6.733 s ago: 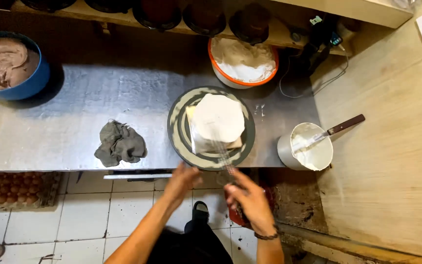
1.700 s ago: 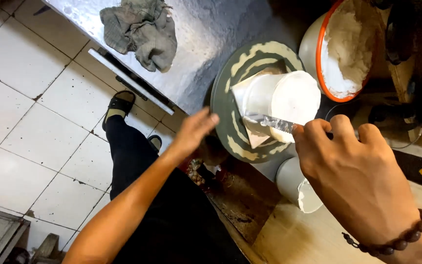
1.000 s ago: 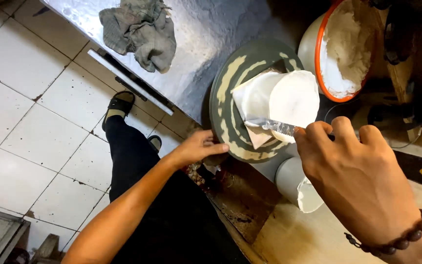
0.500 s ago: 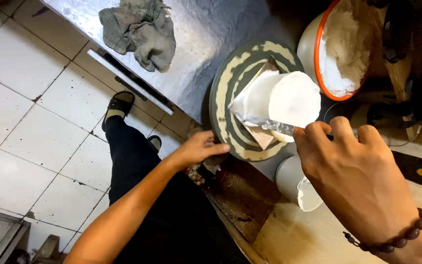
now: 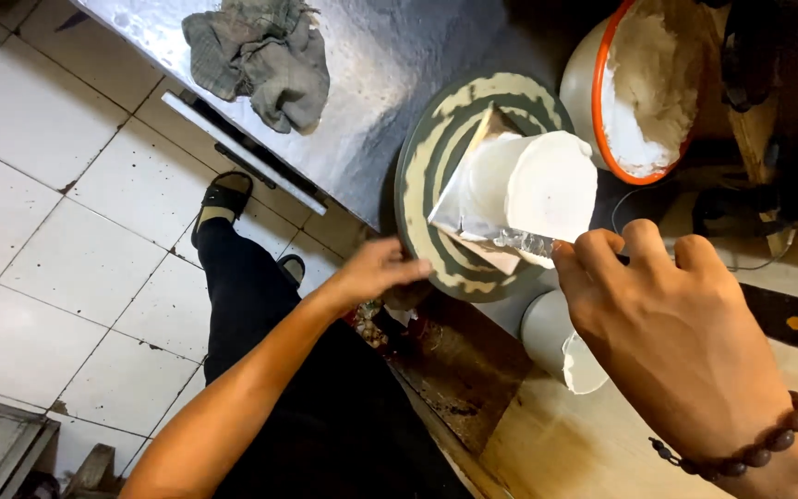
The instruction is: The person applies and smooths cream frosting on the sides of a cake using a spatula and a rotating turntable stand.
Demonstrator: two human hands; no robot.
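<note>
**White cake on a turntable, scraper at its side**

Right of centre in the frame: a small round white-frosted cake (image 5: 533, 189), sitting on a square board on a round dark turntable (image 5: 427, 157) streaked with pale cream. Pressed to the cake's near side, a flat metal scraper (image 5: 510, 242), smeared and shiny. Right hand (image 5: 671, 333) at lower right, fingers curled around the scraper's end, a dark bead bracelet (image 5: 741, 453) at the wrist. Left hand (image 5: 376, 270) at centre, fingertips laid loosely on the turntable's near rim, grasping nothing.

Beneath the turntable, a steel counter (image 5: 371, 74), dulled and dusted, running to the upper left, with a crumpled grey rag (image 5: 260, 55) lying on it well apart from the cake. At upper right, an orange-rimmed bowl (image 5: 602, 111) caked with white cream. Below the scraper, a small pale tub (image 5: 551, 333), possibly holding more cream, though mostly hidden by the hand. To its right, a dark handle (image 5: 787, 319) on a wooden surface (image 5: 565, 444).

Left half of the frame: white floor tiles (image 5: 57, 231), speckled and grimy at the joints, dark trousers and black sandals (image 5: 223, 199).
</note>
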